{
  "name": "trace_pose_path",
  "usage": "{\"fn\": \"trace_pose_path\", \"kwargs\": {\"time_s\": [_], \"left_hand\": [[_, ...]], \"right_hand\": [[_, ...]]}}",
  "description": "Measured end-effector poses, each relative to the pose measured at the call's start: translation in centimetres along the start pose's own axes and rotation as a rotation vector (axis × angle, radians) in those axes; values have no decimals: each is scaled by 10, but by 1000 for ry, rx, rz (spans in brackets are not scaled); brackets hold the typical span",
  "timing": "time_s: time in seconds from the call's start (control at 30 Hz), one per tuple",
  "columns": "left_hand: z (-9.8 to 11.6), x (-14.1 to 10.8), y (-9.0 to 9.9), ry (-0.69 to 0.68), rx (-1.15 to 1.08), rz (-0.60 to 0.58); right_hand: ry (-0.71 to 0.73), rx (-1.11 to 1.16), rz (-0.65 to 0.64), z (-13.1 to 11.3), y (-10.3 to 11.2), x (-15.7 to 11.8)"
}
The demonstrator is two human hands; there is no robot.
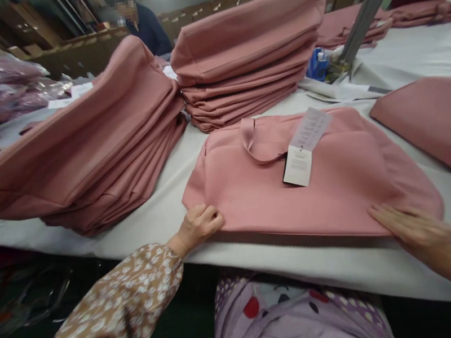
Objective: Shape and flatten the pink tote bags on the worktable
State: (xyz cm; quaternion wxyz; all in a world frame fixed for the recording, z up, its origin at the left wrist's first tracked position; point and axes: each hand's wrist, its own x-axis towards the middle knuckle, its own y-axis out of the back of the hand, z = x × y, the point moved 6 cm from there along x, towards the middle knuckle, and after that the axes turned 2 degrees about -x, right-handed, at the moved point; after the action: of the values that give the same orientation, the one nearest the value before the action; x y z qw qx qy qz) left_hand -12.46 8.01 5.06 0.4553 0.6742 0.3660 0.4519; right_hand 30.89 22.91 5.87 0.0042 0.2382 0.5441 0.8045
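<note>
The pink bag (297,192) lies flat on the white table (166,224), close to the near edge, and I take it as the landmark. At its near left corner the left hand (198,226) is curled, with the fingers closed on the edge of the fabric. At its near right corner the right hand (415,230) lies flat and open, the palm pressing on the bag, and it grips nothing. In the middle of the bag, a little behind the hands, a handle loop (258,144) lies flat with a paper tag (302,151) across it.

I judge that the step in hand is to square and smooth one bag. The next move calls for an even pull on both near corners, so that the fabric stays without folds and the tag stays on top.

Left of the bag a leaning stack of pink bags (77,152) rests; behind it stands a second stack (246,57). Behind this stack sits another person (143,25).
</note>
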Motion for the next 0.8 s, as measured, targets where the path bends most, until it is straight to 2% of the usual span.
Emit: {"fn": "trace_pose_path", "kwargs": {"time_s": [0.1,0.17,0.33,0.43,0.57,0.7,0.8], "left_hand": [[3,-3,-19,54,-28,-33],[2,-3,-20,62,-42,-65],[-1,5,1,48,-82,-162],[1,19,12,43,-90,-276],[11,47,18,32,-4,-413],[43,86,25,-23,-120,-357],[65,108,26,-29,-277,-344]], "right_hand": [[-23,-4,-19,-7,-16,-8],[-11,0,-7,-6,-18,-6],[43,32,-12,17,-4,10],[48,143,-111,34,9,23],[-90,272,-190,55,26,38],[-282,401,-172,69,35,43],[-380,484,-175,79,37,33]]}}
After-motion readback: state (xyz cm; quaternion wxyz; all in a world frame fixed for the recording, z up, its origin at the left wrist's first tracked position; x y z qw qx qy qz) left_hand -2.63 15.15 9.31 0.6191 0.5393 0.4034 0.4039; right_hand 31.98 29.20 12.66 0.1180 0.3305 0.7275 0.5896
